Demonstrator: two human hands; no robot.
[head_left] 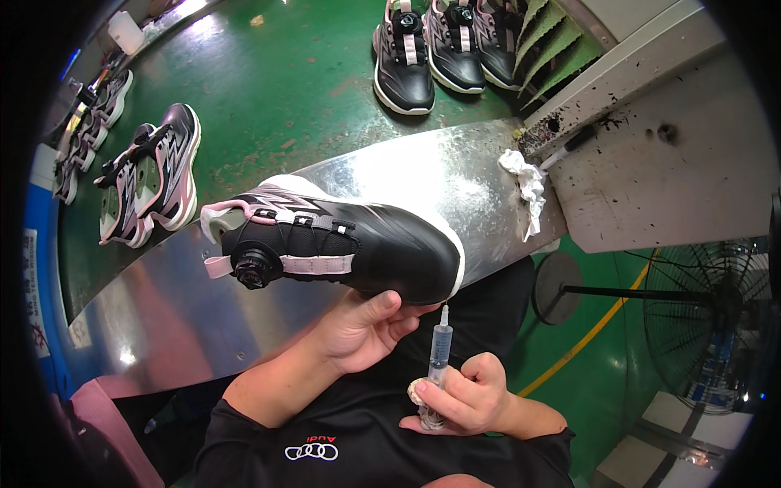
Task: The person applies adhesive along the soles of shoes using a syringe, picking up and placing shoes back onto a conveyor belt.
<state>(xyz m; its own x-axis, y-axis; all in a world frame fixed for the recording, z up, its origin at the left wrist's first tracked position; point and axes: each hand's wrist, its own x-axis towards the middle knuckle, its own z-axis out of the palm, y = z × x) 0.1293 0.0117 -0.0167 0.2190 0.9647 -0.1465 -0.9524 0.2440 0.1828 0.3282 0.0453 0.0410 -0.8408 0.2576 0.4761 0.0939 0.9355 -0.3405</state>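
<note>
A black and pink sneaker (390, 244) with a white sole and a round lacing dial is held on its side above the metal-topped bench. My left hand (366, 329) grips it from below near the toe, some of its fingers hidden under the shoe. In my right hand (468, 394) is a clear syringe (440, 350), partly filled with liquid. Its tip points up and meets, or nearly meets, the edge where the white sole joins the upper at the toe. A pale wad (416, 392) sits by my right fingers at the syringe barrel.
Similar sneakers stand in a pair (167, 167) at left and a row (404, 61) at the back. A crumpled white tissue (527, 191) lies on the metal sheet (390, 163), beside a dark-stained panel (651, 154). A black fan (716, 309) stands at right.
</note>
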